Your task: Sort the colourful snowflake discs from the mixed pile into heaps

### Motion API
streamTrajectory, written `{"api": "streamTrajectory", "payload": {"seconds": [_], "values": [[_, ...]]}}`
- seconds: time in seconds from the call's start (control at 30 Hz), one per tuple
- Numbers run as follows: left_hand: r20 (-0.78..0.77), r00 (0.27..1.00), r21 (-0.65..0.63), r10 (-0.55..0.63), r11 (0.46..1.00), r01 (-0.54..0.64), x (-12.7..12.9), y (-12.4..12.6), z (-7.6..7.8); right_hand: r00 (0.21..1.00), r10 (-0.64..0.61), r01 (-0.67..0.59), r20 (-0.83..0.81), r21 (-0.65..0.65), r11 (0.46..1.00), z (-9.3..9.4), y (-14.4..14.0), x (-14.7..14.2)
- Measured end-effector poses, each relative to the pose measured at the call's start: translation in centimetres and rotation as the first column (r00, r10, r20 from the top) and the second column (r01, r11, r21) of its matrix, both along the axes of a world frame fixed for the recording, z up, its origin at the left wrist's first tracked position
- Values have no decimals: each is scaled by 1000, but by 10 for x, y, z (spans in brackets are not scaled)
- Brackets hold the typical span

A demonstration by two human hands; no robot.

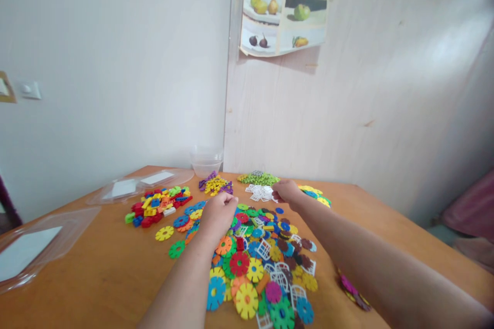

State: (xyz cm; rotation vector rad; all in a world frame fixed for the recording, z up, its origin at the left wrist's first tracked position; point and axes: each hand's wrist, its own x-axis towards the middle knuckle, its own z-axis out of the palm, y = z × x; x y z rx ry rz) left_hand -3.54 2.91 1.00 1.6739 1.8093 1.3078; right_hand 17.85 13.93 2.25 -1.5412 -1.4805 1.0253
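Observation:
My left hand (pixel 221 211) is closed over the far side of a big mixed pile of flower-shaped plastic discs (pixel 239 263) in many colours. Its curled fingers hide whatever may be in them. Reaching further out, my right hand (pixel 286 192) is closed at the right edge of a small heap of white lattice window pieces (pixel 259 192); anything between its fingertips is too small to make out. More white window pieces (pixel 281 278) lie mixed among the discs. Behind the white heap is a mound of green pieces (pixel 259 179).
Building bricks (pixel 154 205) form a heap at left, with yellow and purple pieces (pixel 216 185) behind. Clear bowls (pixel 207 160) stand against the wall. Transparent lids (pixel 77 226) with white paper lie at left. Sorted discs (pixel 315 195) sit beyond my right forearm, others (pixel 353 292) beneath it.

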Motion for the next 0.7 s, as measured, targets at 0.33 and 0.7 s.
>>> {"api": "streamTrajectory", "payload": {"seconds": [0.33,0.7], "values": [[-55,995,-7,-84,996,84,5,-1,0,742,585,-597,327,-76,799,13,-96,10],[-43,975,12,-220,975,221,15,-7,2,786,534,-564,311,7,826,-3,-116,5]]}}
